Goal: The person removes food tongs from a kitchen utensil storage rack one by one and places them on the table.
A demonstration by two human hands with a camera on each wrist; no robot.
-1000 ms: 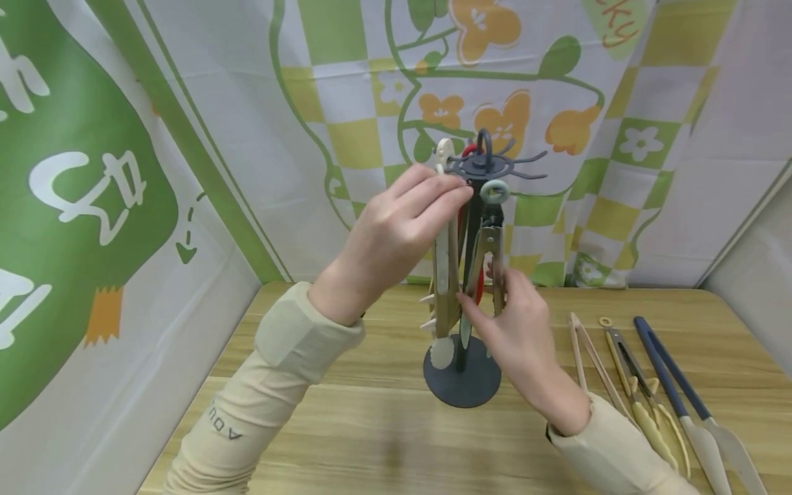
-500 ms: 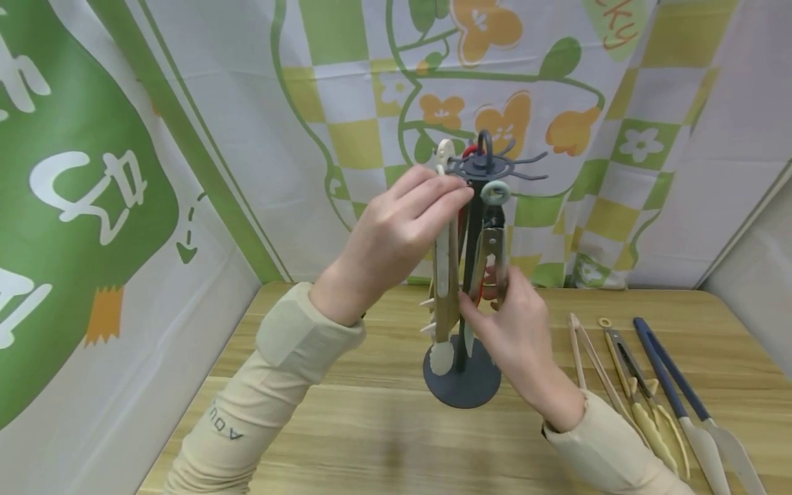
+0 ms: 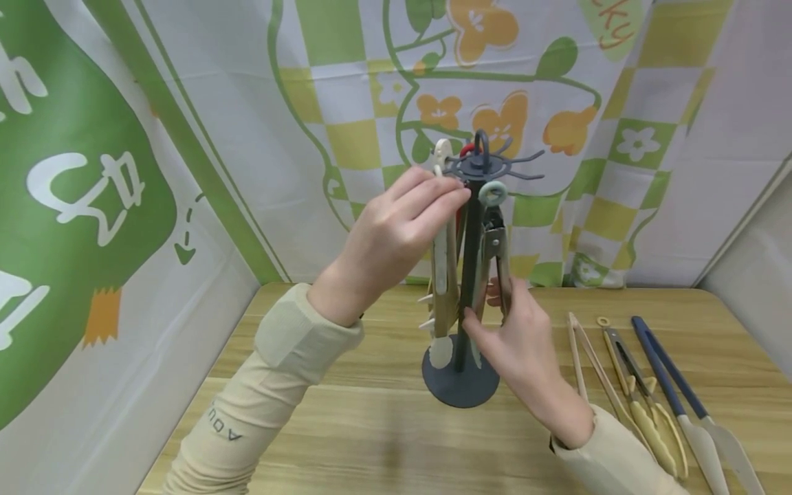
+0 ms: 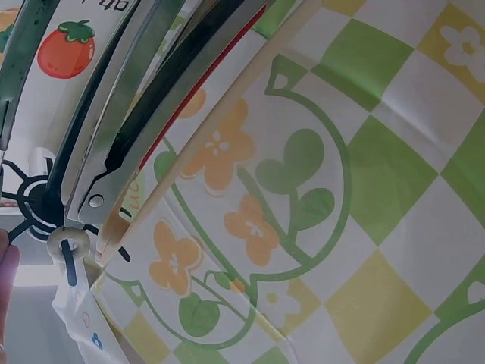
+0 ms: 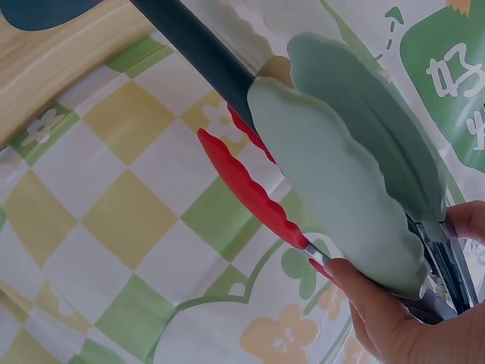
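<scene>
Green tongs point(image 5: 333, 182) farther from pole point(image 3: 471, 275), red tongs point(image 5: 254, 199) behind

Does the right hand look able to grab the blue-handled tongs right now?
Probably not just yet: the right hand holds the pale green tongs. Otherwise the way looks free; nothing covers the blue-handled tongs.
</scene>
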